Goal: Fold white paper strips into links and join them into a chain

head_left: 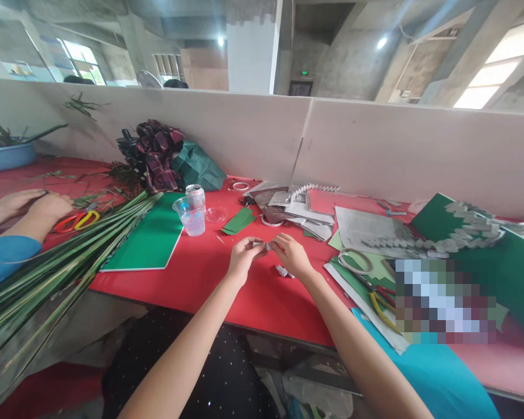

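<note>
My left hand [243, 259] and my right hand [291, 255] meet above the red tabletop [218, 291], fingers closed in pinches. Between their fingertips is a small folded strip of greyish-white paper [263, 246], held from both sides and partly hidden by the fingers. Just below my right hand, a few small folded paper pieces [283, 270] lie on the table. Beyond my hands are dark green paper pieces [239, 221] and a stack of printed paper [310, 212]. A chain of folded paper links [314, 189] rests across that stack.
On the left, a co-worker's hands [46, 206] are near red-and-yellow scissors [77, 221] and long green leaves [76, 256]. A plastic cup [192, 218], a can [195, 196] and a green board [146, 244] stand nearby. Another pair of scissors [382, 305] and a longer paper chain [463, 235] lie right.
</note>
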### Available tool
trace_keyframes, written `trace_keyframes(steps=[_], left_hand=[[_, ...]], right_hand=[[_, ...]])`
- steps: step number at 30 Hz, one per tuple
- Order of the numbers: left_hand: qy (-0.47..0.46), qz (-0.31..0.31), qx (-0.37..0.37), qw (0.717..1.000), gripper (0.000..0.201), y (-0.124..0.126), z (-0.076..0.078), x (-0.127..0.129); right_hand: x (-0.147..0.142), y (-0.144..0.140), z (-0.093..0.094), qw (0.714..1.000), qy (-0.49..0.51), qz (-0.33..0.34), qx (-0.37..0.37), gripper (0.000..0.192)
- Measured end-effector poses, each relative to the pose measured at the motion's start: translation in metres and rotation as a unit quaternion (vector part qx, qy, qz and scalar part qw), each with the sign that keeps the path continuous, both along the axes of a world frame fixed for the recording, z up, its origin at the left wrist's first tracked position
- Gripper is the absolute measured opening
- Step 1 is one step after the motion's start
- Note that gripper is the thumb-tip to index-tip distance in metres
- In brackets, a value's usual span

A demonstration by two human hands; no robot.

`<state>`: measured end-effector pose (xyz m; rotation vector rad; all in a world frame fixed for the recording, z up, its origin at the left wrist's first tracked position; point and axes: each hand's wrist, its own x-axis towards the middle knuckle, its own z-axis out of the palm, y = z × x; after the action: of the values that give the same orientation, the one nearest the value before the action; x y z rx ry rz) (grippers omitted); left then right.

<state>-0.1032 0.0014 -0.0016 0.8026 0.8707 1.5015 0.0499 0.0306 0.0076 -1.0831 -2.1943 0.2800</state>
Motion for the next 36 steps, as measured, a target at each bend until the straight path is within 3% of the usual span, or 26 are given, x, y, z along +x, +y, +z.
trace_keyframes(steps=[8, 12, 17, 21, 24, 28, 33, 36], left_hand=[[0.046, 0.008, -0.003, 0.999, 0.029, -0.001, -0.003, 0.001], [0.019, 0.021, -0.007, 1.000, 0.028, 0.000, -0.002, 0.001], [-0.015, 0.054, -0.011, 0.998, 0.024, 0.003, -0.005, -0.002], [-0.011, 0.089, -0.025, 0.996, 0.024, 0.005, -0.005, -0.008], [0.010, 0.120, -0.021, 0.993, 0.023, 0.005, -0.003, -0.010], [0.036, 0.134, 0.004, 0.990, 0.022, 0.005, 0.000, -0.009], [0.061, 0.109, 0.010, 0.992, 0.019, 0.004, 0.001, -0.008], [0.110, 0.017, -0.031, 0.993, 0.020, 0.001, 0.005, -0.011]], right_hand=[[-0.002, 0.000, -0.002, 0.999, -0.040, -0.010, 0.019, 0.022], [-0.002, -0.003, 0.000, 1.000, -0.022, -0.006, -0.002, 0.023], [-0.004, -0.005, 0.003, 0.995, 0.073, 0.066, -0.033, 0.017], [0.000, -0.003, 0.005, 0.984, 0.127, 0.115, -0.054, 0.026], [0.004, 0.000, 0.007, 0.983, 0.131, 0.107, -0.073, 0.031], [0.006, 0.006, 0.004, 0.985, 0.136, 0.058, -0.085, 0.019], [0.006, 0.017, -0.007, 0.972, 0.209, 0.010, -0.111, 0.011], [0.007, 0.021, -0.009, 0.953, 0.264, 0.026, -0.147, 0.016]])
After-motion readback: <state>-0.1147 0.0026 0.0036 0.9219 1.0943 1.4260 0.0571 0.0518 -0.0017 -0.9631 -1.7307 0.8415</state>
